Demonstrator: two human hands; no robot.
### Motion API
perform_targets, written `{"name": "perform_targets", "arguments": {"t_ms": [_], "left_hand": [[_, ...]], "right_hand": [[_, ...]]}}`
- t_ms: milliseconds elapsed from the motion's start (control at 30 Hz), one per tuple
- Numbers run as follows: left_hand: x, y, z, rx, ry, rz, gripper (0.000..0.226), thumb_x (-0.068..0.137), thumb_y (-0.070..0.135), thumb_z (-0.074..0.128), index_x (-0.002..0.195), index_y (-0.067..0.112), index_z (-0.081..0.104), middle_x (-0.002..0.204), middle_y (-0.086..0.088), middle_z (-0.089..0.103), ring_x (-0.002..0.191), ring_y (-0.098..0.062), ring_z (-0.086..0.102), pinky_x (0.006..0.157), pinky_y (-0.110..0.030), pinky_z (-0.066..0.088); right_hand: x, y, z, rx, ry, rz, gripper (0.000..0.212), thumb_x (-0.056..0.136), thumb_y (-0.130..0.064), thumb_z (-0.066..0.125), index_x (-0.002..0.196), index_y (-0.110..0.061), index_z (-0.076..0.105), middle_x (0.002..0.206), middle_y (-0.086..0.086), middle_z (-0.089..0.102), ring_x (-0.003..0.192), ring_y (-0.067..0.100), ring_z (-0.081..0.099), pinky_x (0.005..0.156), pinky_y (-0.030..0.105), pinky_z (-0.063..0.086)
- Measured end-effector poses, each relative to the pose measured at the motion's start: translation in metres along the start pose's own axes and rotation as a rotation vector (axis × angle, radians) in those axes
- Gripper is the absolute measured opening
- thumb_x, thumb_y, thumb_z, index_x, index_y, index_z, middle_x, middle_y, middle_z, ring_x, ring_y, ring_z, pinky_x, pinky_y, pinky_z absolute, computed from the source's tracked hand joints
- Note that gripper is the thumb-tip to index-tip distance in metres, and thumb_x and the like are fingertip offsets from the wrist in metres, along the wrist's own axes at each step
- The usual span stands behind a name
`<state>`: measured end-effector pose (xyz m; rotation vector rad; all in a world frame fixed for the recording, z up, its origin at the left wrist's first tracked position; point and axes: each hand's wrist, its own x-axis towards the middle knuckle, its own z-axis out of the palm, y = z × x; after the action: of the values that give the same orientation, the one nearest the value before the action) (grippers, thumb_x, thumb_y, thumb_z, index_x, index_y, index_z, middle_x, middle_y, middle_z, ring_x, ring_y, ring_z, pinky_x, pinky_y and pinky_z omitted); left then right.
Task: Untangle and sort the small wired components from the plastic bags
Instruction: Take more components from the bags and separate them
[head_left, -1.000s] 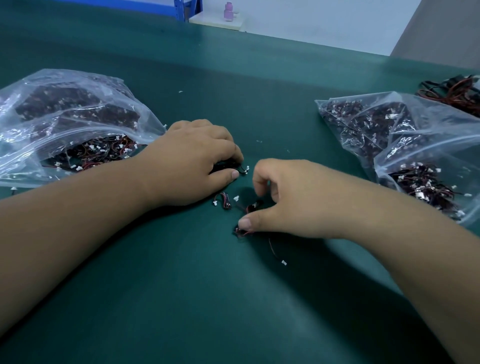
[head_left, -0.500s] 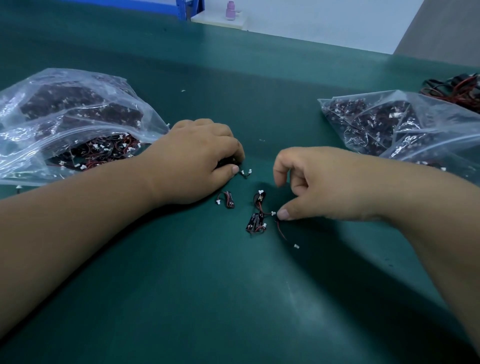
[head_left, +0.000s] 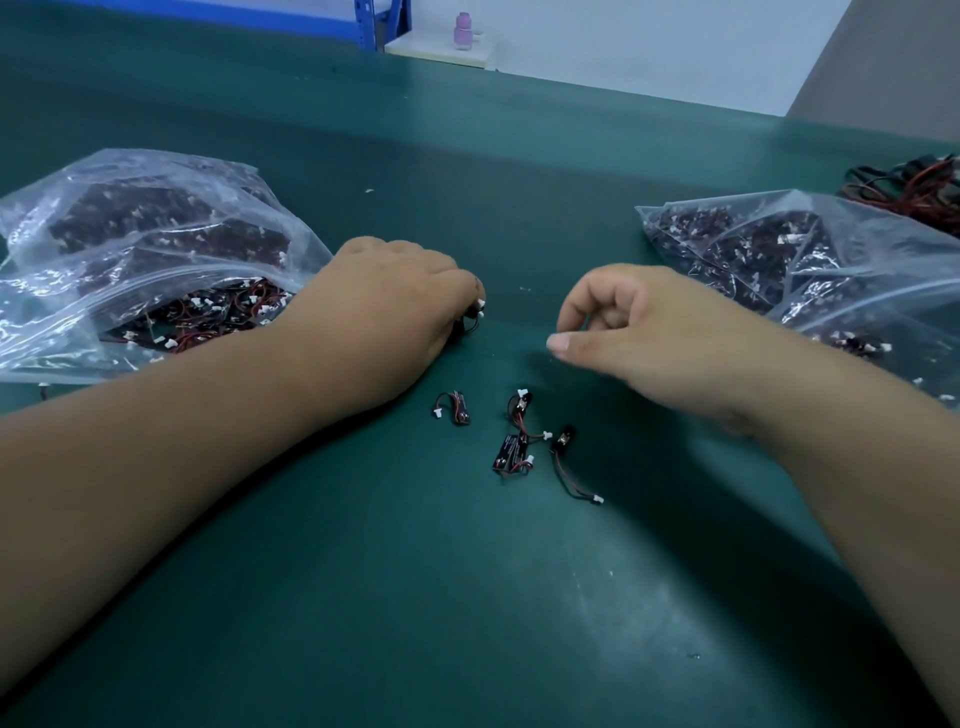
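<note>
Several small black wired components with red-black leads and white plugs lie on the green mat: one (head_left: 457, 410) on the left, a pair (head_left: 514, 441) in the middle, one (head_left: 563, 447) with a long lead on the right. My left hand (head_left: 384, 312) rests knuckles-up by the left plastic bag (head_left: 104, 249) and grips a bunch of components (head_left: 474, 317) under its fingers; only a bit of wire and white plugs shows. My right hand (head_left: 634, 332) hovers above the mat with fingers curled and holds nothing. The right plastic bag (head_left: 831, 270) lies beside it.
A loose bundle of red and black wires (head_left: 914, 192) lies at the far right edge. A small pink bottle (head_left: 462, 31) stands on a white ledge beyond the mat. Tiny white specks dot the green mat (head_left: 467, 597).
My right hand has let go of the long-lead component and lifted up and to the right. The loose components now lie uncovered. My left hand has stayed in place.
</note>
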<state>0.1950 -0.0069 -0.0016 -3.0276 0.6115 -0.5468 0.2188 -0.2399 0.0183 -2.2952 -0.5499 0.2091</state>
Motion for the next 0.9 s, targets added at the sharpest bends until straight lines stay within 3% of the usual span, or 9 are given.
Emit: {"name": "perform_targets", "arguments": {"t_ms": [167,400,667,800,900], "left_hand": [[0.0,-0.001,-0.002,-0.001,0.105,-0.013,0.028,0.087,0.009,0.054,0.11,0.022,0.065,0.094,0.0,0.065,0.089,-0.031,0.058,0.085,-0.039,0.034],[0.002,-0.004,-0.013,-0.155,0.284,0.026,0.031,0.083,-0.01,0.057,0.107,0.004,0.07,0.091,-0.016,0.069,0.083,-0.039,0.065,0.074,-0.05,0.052],[0.0,-0.003,-0.017,-0.254,0.45,0.014,0.024,0.092,-0.005,0.055,0.108,0.004,0.07,0.099,-0.012,0.071,0.093,-0.033,0.065,0.078,-0.045,0.053],[-0.001,0.002,-0.018,-0.331,0.466,0.048,0.021,0.095,0.0,0.054,0.106,0.003,0.072,0.1,-0.008,0.071,0.093,-0.026,0.065,0.082,-0.035,0.051],[-0.001,0.008,-0.021,-0.354,0.516,0.128,0.02,0.094,-0.003,0.054,0.104,-0.001,0.072,0.095,-0.012,0.071,0.088,-0.028,0.065,0.079,-0.038,0.052]], "right_hand": [[0.008,0.012,0.012,0.036,0.172,0.051,0.018,0.087,-0.034,0.073,0.079,-0.02,0.066,0.052,-0.011,0.055,0.05,0.009,0.048,0.054,0.025,0.038],[0.01,0.018,0.014,0.1,0.23,0.074,0.018,0.086,-0.037,0.073,0.077,-0.022,0.066,0.058,-0.003,0.063,0.043,0.008,0.049,0.053,0.027,0.041],[0.009,0.015,0.017,0.148,0.254,0.066,0.015,0.089,-0.029,0.07,0.079,-0.02,0.066,0.061,-0.002,0.065,0.044,0.009,0.052,0.044,0.021,0.04],[0.003,0.001,0.02,0.356,0.234,0.053,0.008,0.095,-0.022,0.065,0.088,-0.023,0.069,0.081,0.001,0.073,0.054,0.012,0.063,0.04,0.02,0.041],[-0.002,-0.014,0.023,0.738,0.108,0.144,0.015,0.101,-0.026,0.057,0.099,-0.017,0.069,0.096,0.007,0.074,0.071,0.02,0.071,0.05,0.03,0.053]]}}
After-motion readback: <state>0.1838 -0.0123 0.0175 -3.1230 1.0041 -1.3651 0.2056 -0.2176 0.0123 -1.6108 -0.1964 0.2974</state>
